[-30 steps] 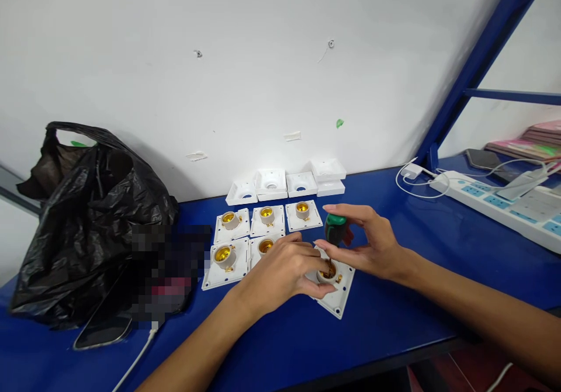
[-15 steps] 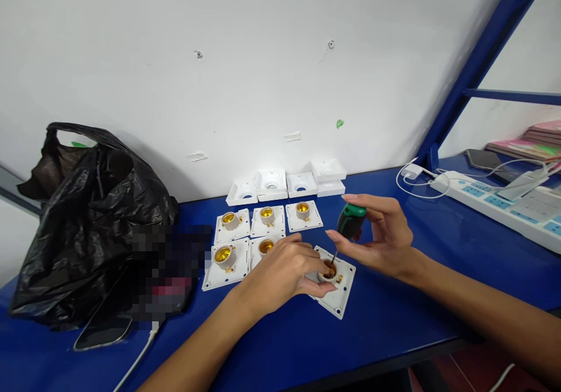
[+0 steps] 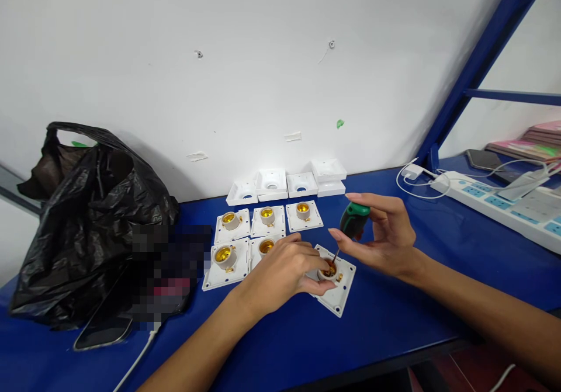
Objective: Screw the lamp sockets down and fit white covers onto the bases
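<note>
On the blue table lies a square white lamp holder [image 3: 344, 292] with a round, brass-lined socket. My left hand [image 3: 293, 269] grips the socket's rim, thumb on the near side and a fingertip inside. A short screwdriver [image 3: 354, 219] with a green and black handle is held between the thumb and fingers of my right hand [image 3: 388, 237]. Its thin shaft slants down into the socket; the tip is hidden there. Left of this holder stand several more lamp holders [image 3: 225, 263] in two rows, one partly covered by my left hand.
White square covers [image 3: 272, 184] stand along the wall behind the holders. A black plastic bag [image 3: 87, 222] and a phone [image 3: 105, 322] with a white cable lie at left. At right are a white power strip [image 3: 499, 199] and a blue metal frame [image 3: 468, 70].
The screwdriver and my right hand have shifted very slightly to the right, and the handle has tilted a little. My left hand stays on the socket.
</note>
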A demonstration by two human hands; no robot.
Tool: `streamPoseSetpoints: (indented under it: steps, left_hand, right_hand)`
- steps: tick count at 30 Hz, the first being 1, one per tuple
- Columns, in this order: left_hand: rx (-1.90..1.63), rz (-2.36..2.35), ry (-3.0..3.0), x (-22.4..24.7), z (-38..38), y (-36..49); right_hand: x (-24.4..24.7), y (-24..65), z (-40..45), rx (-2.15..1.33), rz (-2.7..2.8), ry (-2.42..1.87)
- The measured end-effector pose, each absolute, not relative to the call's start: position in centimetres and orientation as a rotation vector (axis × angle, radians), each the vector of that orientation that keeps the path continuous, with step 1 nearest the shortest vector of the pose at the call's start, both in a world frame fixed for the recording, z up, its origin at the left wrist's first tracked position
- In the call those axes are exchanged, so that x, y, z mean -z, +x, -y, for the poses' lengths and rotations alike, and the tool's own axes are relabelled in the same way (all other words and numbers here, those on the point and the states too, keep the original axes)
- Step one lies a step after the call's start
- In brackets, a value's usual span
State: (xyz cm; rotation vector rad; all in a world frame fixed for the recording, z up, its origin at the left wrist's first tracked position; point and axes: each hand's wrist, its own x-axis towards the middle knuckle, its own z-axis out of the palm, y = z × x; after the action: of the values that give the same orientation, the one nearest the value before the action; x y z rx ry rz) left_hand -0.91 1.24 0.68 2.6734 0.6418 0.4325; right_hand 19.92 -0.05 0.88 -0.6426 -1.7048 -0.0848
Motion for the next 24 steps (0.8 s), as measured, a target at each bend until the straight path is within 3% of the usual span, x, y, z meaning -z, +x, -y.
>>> streamPoseSetpoints:
  steps: [15,24]
  left_hand:
    - [-0.58,-0.821,2.608,-0.33,-1.31,-0.97]
    - [-0.387,-0.838,2.683,0.01,-1.43,-0.77]
  right_hand:
    - [-0.39,20.2,-0.23,0.023,1.763,-0.646]
    - [-0.08,20.2,-0.36,-0.033,1.776,-0.662]
